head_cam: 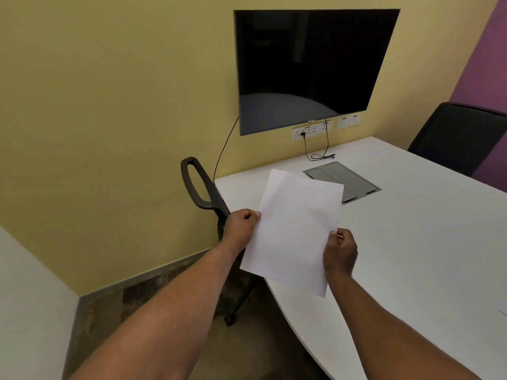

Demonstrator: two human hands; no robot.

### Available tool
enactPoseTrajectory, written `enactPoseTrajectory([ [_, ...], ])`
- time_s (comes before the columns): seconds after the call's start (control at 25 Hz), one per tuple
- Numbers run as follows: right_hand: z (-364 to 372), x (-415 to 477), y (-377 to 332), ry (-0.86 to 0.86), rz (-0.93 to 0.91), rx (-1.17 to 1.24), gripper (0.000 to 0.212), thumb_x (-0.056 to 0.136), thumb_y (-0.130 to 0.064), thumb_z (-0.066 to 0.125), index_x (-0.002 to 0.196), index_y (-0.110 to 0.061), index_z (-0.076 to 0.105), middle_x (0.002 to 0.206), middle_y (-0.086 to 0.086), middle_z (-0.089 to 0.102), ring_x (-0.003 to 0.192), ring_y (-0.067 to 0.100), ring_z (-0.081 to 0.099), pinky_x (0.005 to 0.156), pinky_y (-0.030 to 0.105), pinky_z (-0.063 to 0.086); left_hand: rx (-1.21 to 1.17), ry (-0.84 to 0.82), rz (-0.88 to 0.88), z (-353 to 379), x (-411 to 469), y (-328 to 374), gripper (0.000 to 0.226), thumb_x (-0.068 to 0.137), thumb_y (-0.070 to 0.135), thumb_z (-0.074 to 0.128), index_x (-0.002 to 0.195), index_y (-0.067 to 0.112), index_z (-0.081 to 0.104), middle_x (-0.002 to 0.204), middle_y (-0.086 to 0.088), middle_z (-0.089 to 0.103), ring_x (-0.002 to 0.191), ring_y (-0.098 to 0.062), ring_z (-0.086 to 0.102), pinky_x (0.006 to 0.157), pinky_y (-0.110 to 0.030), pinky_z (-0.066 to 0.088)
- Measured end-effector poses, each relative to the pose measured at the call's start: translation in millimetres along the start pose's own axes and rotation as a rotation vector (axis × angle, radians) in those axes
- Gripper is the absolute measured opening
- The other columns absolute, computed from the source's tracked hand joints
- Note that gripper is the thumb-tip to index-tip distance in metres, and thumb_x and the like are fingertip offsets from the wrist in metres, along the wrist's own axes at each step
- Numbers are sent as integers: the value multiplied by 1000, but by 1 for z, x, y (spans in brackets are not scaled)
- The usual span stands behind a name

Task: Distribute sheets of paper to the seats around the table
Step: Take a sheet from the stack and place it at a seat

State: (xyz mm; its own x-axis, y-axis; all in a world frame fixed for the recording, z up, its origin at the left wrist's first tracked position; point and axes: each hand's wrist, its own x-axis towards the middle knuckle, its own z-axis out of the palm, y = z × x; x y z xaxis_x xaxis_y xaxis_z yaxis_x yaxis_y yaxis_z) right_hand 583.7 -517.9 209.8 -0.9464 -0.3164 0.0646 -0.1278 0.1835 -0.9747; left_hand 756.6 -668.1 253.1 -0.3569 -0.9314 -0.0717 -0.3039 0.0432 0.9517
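My left hand [241, 224] is curled shut, thumb on top, pinching the left edge of a white sheet of paper [293, 231]. My right hand [340, 252] is closed the same way, gripping the sheet's right edge lower down. Between them the sheet is tilted, its far corner toward the wall, and it lies over the near left edge of the white table [411, 242]; I cannot tell whether it touches the tabletop.

Just left of the table edge, behind my left hand, stands a black office chair [199, 185], its looped armrest showing. Farther along the table, a grey cable hatch [343, 181] is set flush into the top, partly covered by the sheet's far right corner. Another black chair [458, 135] sits at the far right side. A corner of another white sheet [502, 309] shows at the right edge.

On the yellow wall hangs a dark screen [310, 69], with a socket strip [311, 130] below it and a black cable [319, 156] looping onto the table.
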Motion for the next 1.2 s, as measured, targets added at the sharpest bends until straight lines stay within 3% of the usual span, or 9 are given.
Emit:
enactPoseTrajectory([
  [0.2, 82, 52, -3, 59, 13, 33, 12, 96, -15, 52, 96, -8, 62, 78, 1, 61, 82, 29, 57, 72, 30, 39, 84, -25, 70, -4, 116, 9, 17, 93, 26, 65, 99, 14, 76, 99, 1, 73, 95, -21, 68, 89, -36, 56],
  [0.4, 160, 110, -7, 99, 70, 40, 11, 97, -16, 52, 93, -9, 60, 74, -1, 60, 79, 28, 56, 71, 30, 39, 129, -94, 53, 1, 233, 13, 16, 91, 24, 66, 94, 12, 76, 98, -1, 74, 97, -22, 69, 90, -37, 56],
  [0.72, 251, 177, 4, 107, 175, -4, 15, 96, -23, 56, 87, -11, 60, 69, -4, 62, 71, 23, 57, 66, 30, 42, 206, -170, 5, 19, 387, 16, 14, 88, 24, 70, 90, 12, 77, 89, -1, 74, 84, -19, 65, 74, -27, 48],
  [0.92, 297, 208, 38, 132, 249, -44, 16, 95, -26, 61, 87, -12, 64, 71, -4, 63, 69, 17, 59, 60, 25, 42, 322, -261, 7, 46, 468, -11, 9, 86, 24, 72, 80, 20, 76, 77, 4, 70, 75, -19, 61, 71, -27, 48],
  [1.2, 356, 235, 87, 228, 370, -113, 18, 92, -26, 63, 80, -13, 63, 67, -4, 60, 62, 12, 55, 58, 23, 42, 426, -422, 47, 90, 557, -54, 9, 85, 23, 72, 86, 18, 79, 76, 4, 70, 69, -15, 60, 75, -27, 50],
])
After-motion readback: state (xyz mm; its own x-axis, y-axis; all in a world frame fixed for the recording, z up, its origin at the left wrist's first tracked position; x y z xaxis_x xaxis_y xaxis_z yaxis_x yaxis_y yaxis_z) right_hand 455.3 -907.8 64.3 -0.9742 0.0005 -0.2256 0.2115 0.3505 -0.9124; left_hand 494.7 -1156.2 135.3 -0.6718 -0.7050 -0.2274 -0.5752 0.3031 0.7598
